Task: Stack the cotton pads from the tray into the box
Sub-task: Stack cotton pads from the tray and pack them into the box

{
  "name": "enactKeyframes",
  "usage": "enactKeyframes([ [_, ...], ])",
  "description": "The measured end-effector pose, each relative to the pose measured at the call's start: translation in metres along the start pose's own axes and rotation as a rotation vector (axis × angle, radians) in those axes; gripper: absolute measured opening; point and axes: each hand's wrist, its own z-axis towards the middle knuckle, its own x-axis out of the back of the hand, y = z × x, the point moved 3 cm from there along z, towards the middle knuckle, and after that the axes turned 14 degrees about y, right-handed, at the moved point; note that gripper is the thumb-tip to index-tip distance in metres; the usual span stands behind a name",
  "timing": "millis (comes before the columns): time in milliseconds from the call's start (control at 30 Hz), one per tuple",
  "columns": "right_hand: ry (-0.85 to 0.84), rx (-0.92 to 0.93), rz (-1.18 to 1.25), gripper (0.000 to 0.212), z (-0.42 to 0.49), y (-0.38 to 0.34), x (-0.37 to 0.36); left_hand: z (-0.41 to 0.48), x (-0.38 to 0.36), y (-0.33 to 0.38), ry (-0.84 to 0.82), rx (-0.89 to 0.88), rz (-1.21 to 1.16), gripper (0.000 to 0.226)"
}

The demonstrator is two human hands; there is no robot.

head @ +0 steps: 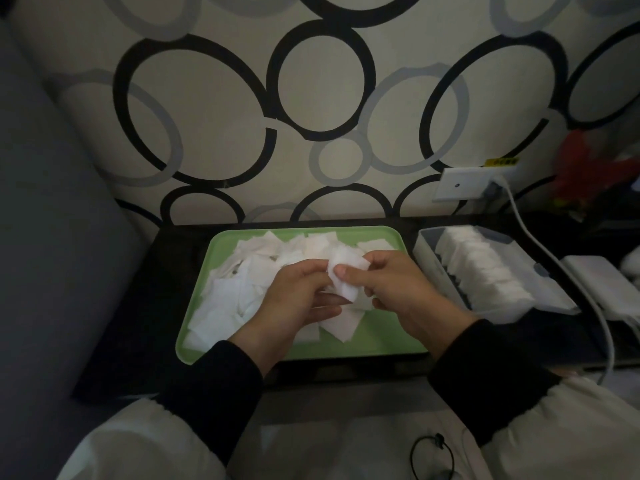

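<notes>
Left hand (294, 299), right hand (394, 289) pinching one pad (349, 261), one tray (381, 342)

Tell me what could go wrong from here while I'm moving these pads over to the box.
1. The held pad, pinched between left hand and right hand, looks bent; it may sit crooked against the row of pads in the box.
2. The loose pile on the tray overlaps, so several pads may lift together.
3. The white cable runs beside the box; a sleeve could snag it.
</notes>
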Motion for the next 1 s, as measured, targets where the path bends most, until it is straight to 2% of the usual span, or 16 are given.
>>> enactKeyframes([
  [67,0.036,0.038,-0.025,0.030,0.001,0.002,0.000,0.001,0.001,0.000,0.029,0.046,-0.042,0.022],
  [167,0.076,0.121,-0.090,0.045,0.003,0.005,0.000,0.002,0.002,0.000,0.040,0.069,-0.021,0.031],
  [300,0.055,0.247,-0.248,0.049,0.001,0.006,0.001,0.003,0.001,-0.005,0.020,-0.044,0.113,0.019],
  [400,-0.027,0.327,-0.423,0.055,0.007,0.008,0.010,0.011,0.002,-0.007,0.121,-0.016,0.073,0.015],
  [467,-0.047,0.345,-0.503,0.047,0.017,0.010,0.021,0.019,0.005,-0.004,0.208,-0.013,0.024,0.015],
  [567,0.124,0.434,-0.590,0.013,0.046,0.010,0.038,0.025,0.008,0.003,0.278,-0.036,-0.050,0.021],
  [600,0.173,0.475,-0.645,0.007,0.055,0.009,0.041,0.026,0.008,0.005,0.284,-0.043,-0.065,0.019],
  [700,0.158,0.565,-0.810,0.019,0.077,0.010,0.038,0.027,0.004,0.007,0.276,-0.047,-0.095,0.007],
  [867,0.037,0.591,-1.006,0.028,0.087,0.017,0.029,0.032,-0.002,0.005,0.273,-0.049,-0.074,0.008],
  [1000,0.032,0.603,-0.953,0.033,0.085,0.019,0.027,0.034,-0.001,0.006,0.294,-0.048,-0.071,0.007],
])
